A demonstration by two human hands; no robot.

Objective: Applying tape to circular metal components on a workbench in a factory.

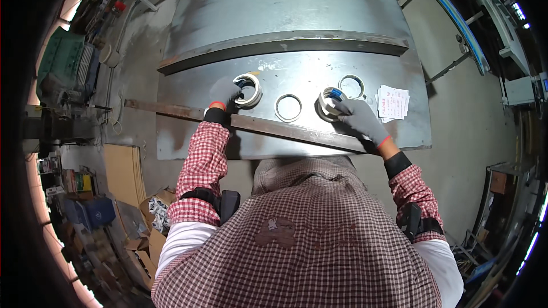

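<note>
My left hand (225, 90), in a grey glove, has its fingers hooked into a thick pale ring (256, 92) with a dark inside, on the metal table. To the right, my gloved right hand (365, 118) grips the near right side of another thick pale ring (327, 102), which shows blue inside. A dark round edge shows beneath that ring; whether it is a separate part I cannot tell. Between my hands lies a thin flat ring (278, 108). Just beyond my right hand rests a second thin ring (362, 84).
A long steel bar (285, 43) crosses the metal table (291, 8) beyond the rings. A second, rusty bar (285, 129) lies slantwise under my wrists, its left end overhanging the table. Papers with handwriting (394, 102) lie at right. Cardboard (125, 174) stands on the floor at left.
</note>
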